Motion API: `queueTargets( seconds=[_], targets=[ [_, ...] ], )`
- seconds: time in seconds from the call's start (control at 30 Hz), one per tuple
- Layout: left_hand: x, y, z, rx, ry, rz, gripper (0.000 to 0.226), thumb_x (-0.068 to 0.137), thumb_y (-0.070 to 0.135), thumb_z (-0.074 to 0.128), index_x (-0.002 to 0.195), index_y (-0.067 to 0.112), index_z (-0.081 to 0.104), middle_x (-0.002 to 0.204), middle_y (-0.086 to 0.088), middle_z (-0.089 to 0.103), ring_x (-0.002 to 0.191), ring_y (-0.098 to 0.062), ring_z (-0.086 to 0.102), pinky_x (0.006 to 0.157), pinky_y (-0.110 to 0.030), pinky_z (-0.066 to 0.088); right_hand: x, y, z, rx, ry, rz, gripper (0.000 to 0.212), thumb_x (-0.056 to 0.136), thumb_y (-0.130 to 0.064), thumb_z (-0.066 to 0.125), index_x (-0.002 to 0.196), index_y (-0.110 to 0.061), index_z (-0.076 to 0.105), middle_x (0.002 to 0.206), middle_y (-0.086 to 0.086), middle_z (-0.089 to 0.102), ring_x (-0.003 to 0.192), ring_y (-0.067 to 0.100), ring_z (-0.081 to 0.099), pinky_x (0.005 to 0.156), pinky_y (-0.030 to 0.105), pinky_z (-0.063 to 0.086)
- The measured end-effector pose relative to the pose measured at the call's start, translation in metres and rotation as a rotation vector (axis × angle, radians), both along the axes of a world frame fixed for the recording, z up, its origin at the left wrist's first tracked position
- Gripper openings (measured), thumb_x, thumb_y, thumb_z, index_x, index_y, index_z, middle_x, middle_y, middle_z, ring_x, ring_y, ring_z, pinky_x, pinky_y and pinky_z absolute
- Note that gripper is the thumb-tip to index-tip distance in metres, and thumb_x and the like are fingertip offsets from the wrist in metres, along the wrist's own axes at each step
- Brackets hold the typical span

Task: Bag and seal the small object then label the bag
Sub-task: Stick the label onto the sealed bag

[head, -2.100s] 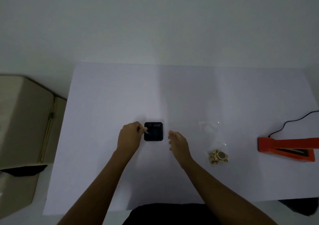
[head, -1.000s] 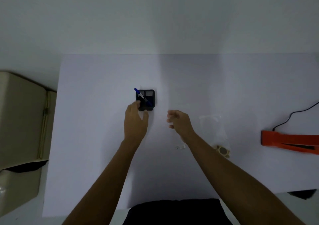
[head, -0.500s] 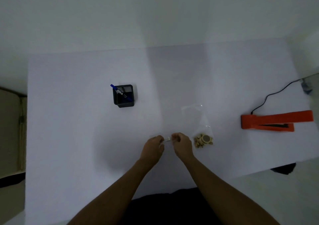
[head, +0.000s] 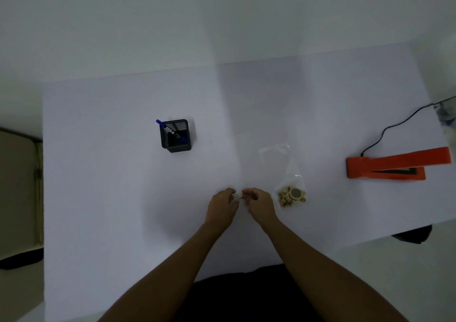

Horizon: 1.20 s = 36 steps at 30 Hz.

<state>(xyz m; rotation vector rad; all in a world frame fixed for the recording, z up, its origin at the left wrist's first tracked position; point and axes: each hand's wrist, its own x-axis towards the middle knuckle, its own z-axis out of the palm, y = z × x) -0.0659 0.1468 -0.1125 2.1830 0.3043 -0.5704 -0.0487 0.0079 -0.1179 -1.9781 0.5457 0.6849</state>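
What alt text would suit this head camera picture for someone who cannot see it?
Two bare hands, left hand and right hand, pinch a small white label above a white table. Beside them lies a clear bag with a small tan object; farther off, a pen cup and orange sealer.

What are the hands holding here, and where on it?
A small white label, pinched at its two ends between the left hand and the right hand.

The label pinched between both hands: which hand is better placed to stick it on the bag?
Right hand, probably: it lies nearer the clear bag; the left hand is farther, across the label.
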Motion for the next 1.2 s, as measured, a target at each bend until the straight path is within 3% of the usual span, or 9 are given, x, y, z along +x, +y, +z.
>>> queueTargets(
  seconds=[0.17,0.33,0.53,0.7,0.93,1.0,1.13,1.2],
  targets=[
    [0.004,-0.002,0.001,0.012,0.042,0.017,0.031,0.09,0.033,0.064,0.113,0.013,0.066,0.102,-0.002,0.071,0.091,-0.016,0.066,0.078,-0.029,0.054,-0.001,0.001,0.004,0.068,-0.004,0.004,0.035,0.088,0.012,0.043,0.107,-0.005,0.067,0.099,0.014,0.073,0.085,0.022,0.067,0.065,0.022,0.048],
    [0.006,-0.007,0.0,0.043,0.056,0.018,0.023,0.088,0.035,0.065,0.097,0.014,0.068,0.088,-0.001,0.071,0.08,-0.018,0.066,0.069,-0.031,0.054,-0.002,0.0,0.006,0.097,0.022,-0.028,0.029,0.091,0.009,0.046,0.108,-0.007,0.064,0.1,0.013,0.073,0.08,0.016,0.066,0.057,0.012,0.046],
    [0.012,-0.009,-0.002,0.062,0.06,0.033,0.02,0.092,0.027,0.061,0.101,0.013,0.072,0.094,-0.004,0.073,0.084,-0.018,0.067,0.074,-0.031,0.056,-0.005,-0.004,0.003,0.138,0.029,-0.027,0.046,0.08,0.018,0.037,0.109,-0.009,0.06,0.103,0.012,0.072,0.087,0.022,0.066,0.057,0.019,0.047],
    [0.014,-0.008,-0.001,0.084,0.077,0.032,0.017,0.092,0.021,0.057,0.091,0.011,0.071,0.086,-0.006,0.073,0.074,-0.017,0.064,0.066,-0.028,0.052,-0.007,-0.004,-0.001,0.151,0.044,-0.06,0.05,0.079,0.018,0.037,0.119,-0.003,0.058,0.107,0.013,0.072,0.087,0.023,0.065,0.055,0.016,0.047],
    [0.008,0.007,0.014,0.003,0.039,0.123,0.016,0.092,0.018,0.058,0.08,0.009,0.064,0.074,-0.003,0.066,0.067,-0.017,0.059,0.062,-0.031,0.05,-0.011,-0.003,0.004,0.163,0.049,-0.088,0.039,0.088,0.008,0.042,0.118,-0.01,0.059,0.106,0.006,0.072,0.094,0.022,0.066,0.066,0.023,0.048],
    [0.005,0.017,0.025,-0.041,-0.01,0.128,0.017,0.092,0.018,0.06,0.08,0.008,0.065,0.073,-0.003,0.065,0.064,-0.013,0.056,0.061,-0.023,0.046,-0.01,-0.004,0.006,0.135,0.06,-0.073,0.029,0.09,-0.002,0.051,0.113,-0.014,0.063,0.102,0.004,0.072,0.094,0.025,0.067,0.069,0.027,0.05],
    [0.003,0.035,0.056,-0.15,-0.104,0.075,0.012,0.093,0.024,0.063,0.089,0.014,0.069,0.075,0.002,0.066,0.066,-0.012,0.059,0.063,-0.017,0.047,-0.006,-0.001,0.036,0.204,0.145,-0.159,0.02,0.094,-0.018,0.059,0.109,-0.008,0.068,0.094,0.012,0.072,0.077,0.022,0.066,0.06,0.031,0.048],
    [0.002,0.039,0.074,-0.169,-0.174,0.014,0.01,0.093,0.022,0.063,0.094,0.015,0.071,0.08,0.006,0.067,0.071,-0.008,0.06,0.065,-0.012,0.047,-0.002,0.0,0.06,0.331,0.239,-0.168,0.035,0.097,-0.036,0.055,0.106,-0.005,0.069,0.096,0.014,0.074,0.071,0.02,0.065,0.056,0.028,0.046]
  ],
)
